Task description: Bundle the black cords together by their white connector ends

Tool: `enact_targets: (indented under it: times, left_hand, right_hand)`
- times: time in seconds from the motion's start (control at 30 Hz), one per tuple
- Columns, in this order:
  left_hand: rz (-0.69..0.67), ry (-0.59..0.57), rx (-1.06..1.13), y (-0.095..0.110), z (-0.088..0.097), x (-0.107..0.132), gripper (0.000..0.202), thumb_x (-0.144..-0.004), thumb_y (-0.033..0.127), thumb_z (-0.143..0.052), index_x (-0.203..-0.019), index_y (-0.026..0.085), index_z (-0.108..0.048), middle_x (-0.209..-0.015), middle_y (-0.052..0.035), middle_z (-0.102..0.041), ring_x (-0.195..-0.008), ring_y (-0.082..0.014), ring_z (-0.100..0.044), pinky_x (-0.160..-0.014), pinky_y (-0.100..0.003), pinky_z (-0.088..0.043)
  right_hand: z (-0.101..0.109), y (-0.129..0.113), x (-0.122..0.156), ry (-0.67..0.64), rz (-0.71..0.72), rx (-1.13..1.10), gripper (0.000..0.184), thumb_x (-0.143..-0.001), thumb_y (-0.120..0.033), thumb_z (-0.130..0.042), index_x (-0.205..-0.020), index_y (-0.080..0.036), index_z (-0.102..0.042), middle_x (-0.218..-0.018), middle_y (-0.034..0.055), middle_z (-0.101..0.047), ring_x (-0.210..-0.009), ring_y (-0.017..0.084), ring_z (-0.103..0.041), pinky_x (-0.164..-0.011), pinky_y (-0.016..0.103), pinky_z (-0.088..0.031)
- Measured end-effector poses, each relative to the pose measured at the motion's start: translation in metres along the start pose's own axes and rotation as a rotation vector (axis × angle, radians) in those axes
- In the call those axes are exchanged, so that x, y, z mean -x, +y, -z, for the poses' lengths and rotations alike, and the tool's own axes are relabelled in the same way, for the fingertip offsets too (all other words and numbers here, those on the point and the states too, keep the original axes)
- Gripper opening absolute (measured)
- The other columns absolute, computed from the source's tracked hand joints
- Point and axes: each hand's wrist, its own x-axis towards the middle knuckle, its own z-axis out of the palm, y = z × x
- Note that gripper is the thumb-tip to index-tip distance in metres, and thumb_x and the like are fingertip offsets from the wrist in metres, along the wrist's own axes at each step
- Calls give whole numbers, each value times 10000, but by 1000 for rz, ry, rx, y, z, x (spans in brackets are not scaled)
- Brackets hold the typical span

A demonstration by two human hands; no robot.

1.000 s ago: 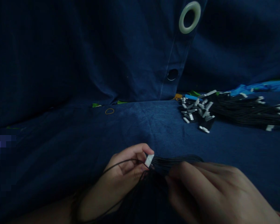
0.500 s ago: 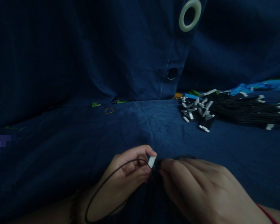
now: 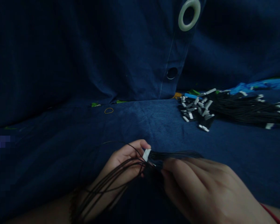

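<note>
Flanking 1 connector (image 3: 146, 155): 2 hands (image 3: 121, 159) (image 3: 205, 186)

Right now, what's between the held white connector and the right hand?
Head view: black wires run from the connector along the far side of the right hand; a small pale tip in the gap is too blurred to identify.

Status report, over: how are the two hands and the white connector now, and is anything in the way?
Left hand pinching white connector. Right hand close by, its grip unclear. In the way: loose black wires across left hand.
</note>
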Motion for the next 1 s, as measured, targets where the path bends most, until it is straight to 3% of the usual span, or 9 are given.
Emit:
enact_targets:
  times: [0.17, 0.33, 0.53, 0.73, 1.0]
  left_hand:
    - [16, -89, 49, -2, 7, -1, 289, -680, 73, -640, -911, 246, -628, -742, 35, -593, -628, -56, -526, -555, -118, -397]
    - [50, -126, 24, 0, 7, -2, 260, -681, 103, -646, -896, 248, -645, -745, 30, -594, -603, -56, -518, -541, -123, -397]
    - [96, -8, -5, 4, -4, 1, 156, -655, 137, -674, -791, 205, -640, -651, 43, -549, -534, -34, -454, -482, -108, -333]
    - [65, -35, -56, 2, -7, 3, 187, -684, 261, -666, -859, 214, -616, -680, 33, -524, -588, -50, -441, -527, -133, -334]
    - [82, -4, -107, 3, -8, 2, 250, -648, 312, -689, -855, 191, -618, -651, 20, -503, -565, -66, -425, -506, -157, -334]
  right_hand:
    - [0, 0, 0, 7, -23, 7, 200, -835, -143, -414, -646, -192, -459, -527, -35, -486, -441, 120, -444, -443, 257, -277]
    - [-1, -2, -1, 11, -24, 15, 204, -832, -141, -413, -640, -194, -460, -520, -36, -488, -429, 117, -446, -425, 254, -267]
    - [-2, -1, -1, 15, -19, 32, 199, -822, -129, -416, -636, -191, -450, -517, -35, -488, -419, 118, -439, -427, 260, -259]
    - [-3, -1, 5, -14, -52, 1, 162, -815, -131, -440, -667, -191, -466, -553, -27, -502, -454, 132, -439, -450, 268, -263]
    - [-6, -2, 5, -29, -48, -42, 164, -825, -122, -420, -680, -183, -469, -573, -20, -507, -477, 134, -439, -466, 265, -276]
